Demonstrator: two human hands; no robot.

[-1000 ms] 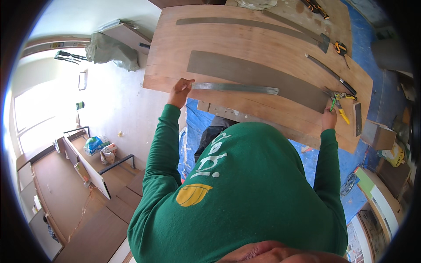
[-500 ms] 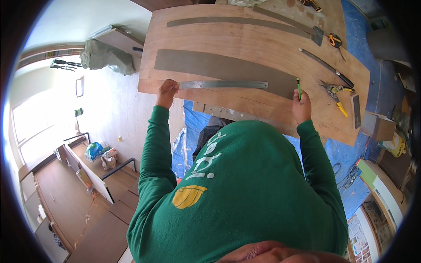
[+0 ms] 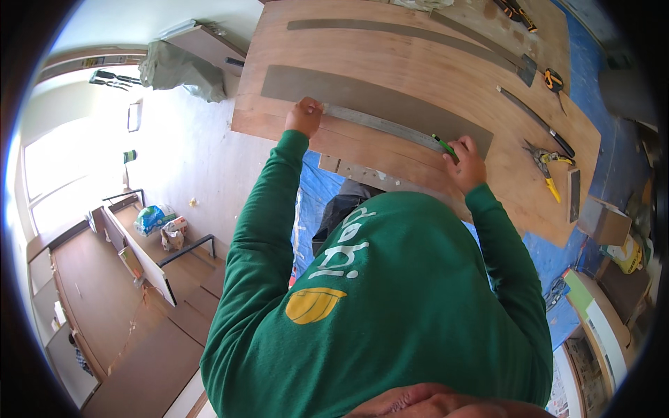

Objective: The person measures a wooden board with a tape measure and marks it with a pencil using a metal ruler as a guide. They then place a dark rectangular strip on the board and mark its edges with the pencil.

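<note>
A wide grey-brown strip [image 3: 376,103] lies lengthwise on the wooden work board. Along its near edge runs a thin metal ruler [image 3: 380,124]. My left hand [image 3: 304,118] is closed on the ruler's left end, fingertips pinched at the strip's near edge. Close to the ruler's right end, my right hand [image 3: 468,164] grips a slim green pen [image 3: 444,146], which leans to the left with its upper end over the ruler. Whether the right fingers also touch the ruler or strip is hard to make out.
A narrower grey-brown strip [image 3: 397,29] lies farther back on the board [image 3: 418,66]. To the right are a tape measure [image 3: 553,80], a long dark-handled tool [image 3: 533,120], yellow-handled snips [image 3: 547,167] and a dark bar [image 3: 573,195]. Blue sheeting [image 3: 582,76] covers the floor.
My left hand and the ruler have shifted right, the ruler now slanting along the strip. My right hand moved left to the ruler's end, and the pen tilted from upright to leaning left.
</note>
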